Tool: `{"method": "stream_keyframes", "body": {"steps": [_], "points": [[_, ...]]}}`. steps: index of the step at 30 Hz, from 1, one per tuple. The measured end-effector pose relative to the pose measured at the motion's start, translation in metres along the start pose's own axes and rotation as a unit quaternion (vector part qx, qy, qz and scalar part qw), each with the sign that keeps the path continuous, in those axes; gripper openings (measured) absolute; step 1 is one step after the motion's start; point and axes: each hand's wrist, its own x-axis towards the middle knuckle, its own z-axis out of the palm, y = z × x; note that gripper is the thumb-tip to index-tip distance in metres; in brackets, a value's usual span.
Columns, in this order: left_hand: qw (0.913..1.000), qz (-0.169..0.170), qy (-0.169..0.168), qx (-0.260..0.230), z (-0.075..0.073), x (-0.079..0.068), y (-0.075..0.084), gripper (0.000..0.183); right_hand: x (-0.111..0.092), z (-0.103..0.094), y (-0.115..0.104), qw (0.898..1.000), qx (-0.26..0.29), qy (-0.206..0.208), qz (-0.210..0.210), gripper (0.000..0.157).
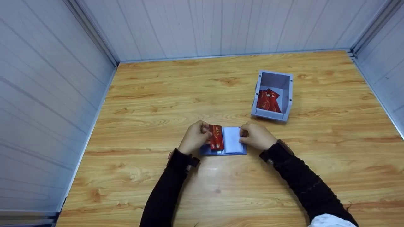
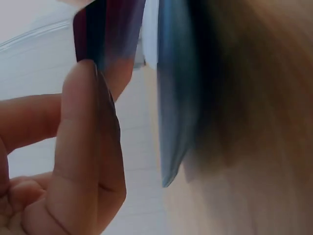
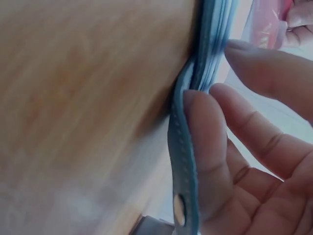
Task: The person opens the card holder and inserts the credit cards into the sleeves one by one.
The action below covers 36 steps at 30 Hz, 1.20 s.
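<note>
While the right hand (image 1: 257, 137) pins the open blue card wallet (image 1: 232, 142) flat on the wooden bench (image 1: 202, 94), its grip closed on the right edge, the left hand (image 1: 194, 137) pinches a red plastic card (image 1: 216, 137) over the left-side sleeves, apparently so the wallet cannot shift.

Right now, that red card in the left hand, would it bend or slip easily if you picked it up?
The red card looks thin and flat, probably stiff plastic that flexes slightly but keeps its shape. Its glossy face suggests it may slide between fingertips, so the left hand pinches it by the edge. It seems very light; more like it lie loose in the grey bin.
</note>
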Motion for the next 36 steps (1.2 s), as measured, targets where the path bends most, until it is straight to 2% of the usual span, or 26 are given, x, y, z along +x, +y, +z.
{"method": "stream_keyframes", "body": {"steps": [7,13,20,27,36], "points": [[0.9997,-0.003,0.001,0.024,0.005,0.001,-0.002,0.026,0.0,-0.001,0.002,1.0,0.016,-0.008,0.005,0.013],[0.9999,-0.01,0.001,0.007,0.007,0.003,-0.005,0.027,0.001,-0.001,0.004,1.0,0.022,-0.01,0.011,0.013],[0.9996,-0.013,-0.004,0.025,0.009,0.002,-0.002,0.028,0.001,-0.001,0.004,1.0,0.024,-0.012,0.012,0.012],[0.9992,-0.003,-0.004,0.04,0.011,0.004,-0.002,0.028,0.002,-0.003,0.003,0.999,0.031,-0.022,0.021,0.013],[0.9996,-0.008,-0.01,0.027,0.012,0.008,-0.002,0.027,0.003,-0.003,0.004,0.999,0.035,-0.024,0.027,0.014]]}}
